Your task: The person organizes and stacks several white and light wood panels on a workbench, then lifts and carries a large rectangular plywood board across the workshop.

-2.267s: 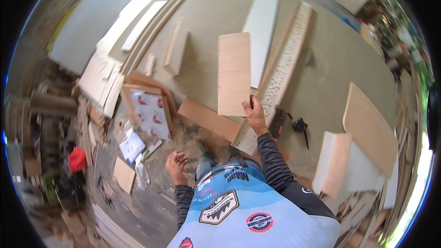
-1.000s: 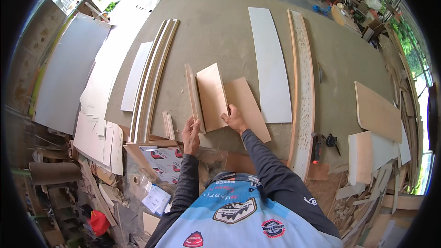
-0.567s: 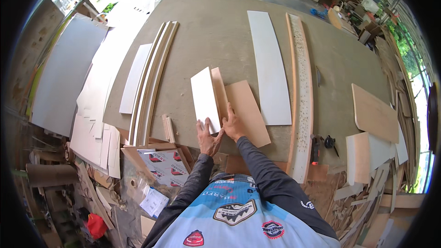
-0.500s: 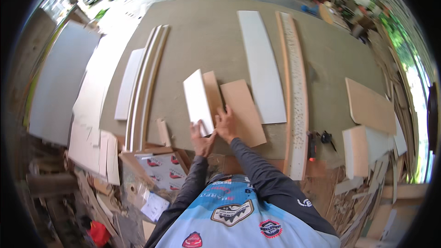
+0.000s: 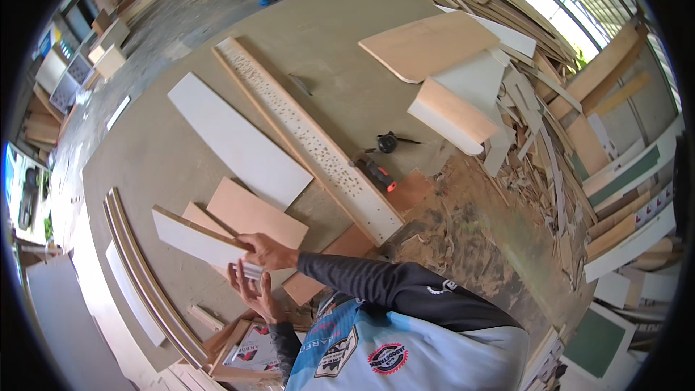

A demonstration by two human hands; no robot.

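A narrow white board (image 5: 199,237) with a brown edge is tilted up on its long side at the near left of the worktable. My right hand (image 5: 269,252) is closed round the board's near end. Just below that end is my left hand (image 5: 255,295), its fingers apart and the palm turned up. The fingertips are close to the board's end; whether they bear on it is hard to see. Behind it a brown strip (image 5: 203,216) shows in part. A brown panel (image 5: 257,213) lies flat to the right, by a long white panel (image 5: 239,141).
A long hole-dotted plank (image 5: 304,137) crosses the worktable (image 5: 326,51). Near it lie an orange-and-black cutter (image 5: 376,174) and a black tape measure (image 5: 387,143). Long strips (image 5: 148,268) are at left, panels (image 5: 434,40) at far right, scrap wood (image 5: 539,137) beyond.
My view has swung to the right. My right hand has moved from between the boards onto the white board's near end. My left hand's fingers have come off its face.
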